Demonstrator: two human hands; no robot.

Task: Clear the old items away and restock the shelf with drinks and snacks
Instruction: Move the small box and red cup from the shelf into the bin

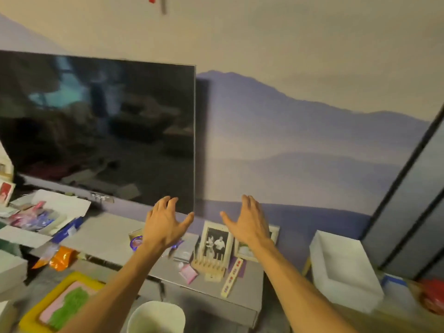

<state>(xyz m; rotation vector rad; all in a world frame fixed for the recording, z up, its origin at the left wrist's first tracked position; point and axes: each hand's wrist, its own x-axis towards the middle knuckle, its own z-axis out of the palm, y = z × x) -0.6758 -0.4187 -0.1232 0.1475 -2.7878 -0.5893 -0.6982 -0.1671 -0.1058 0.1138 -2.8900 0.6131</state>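
Over flat grey shelf point(108, 236), right end: I log left hand point(165, 224), right hand point(249, 222), fingers splayed, empty; white-framed photograph point(216, 242) uncleared, so I judge clearing early.

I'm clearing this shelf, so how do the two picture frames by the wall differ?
The left picture frame holds a black-and-white photo of two standing people; the right picture frame shows something pale and greenish. The left one is in full view; the right one is partly hidden behind the right hand. Both are light-coloured and stand side by side on the grey shelf.
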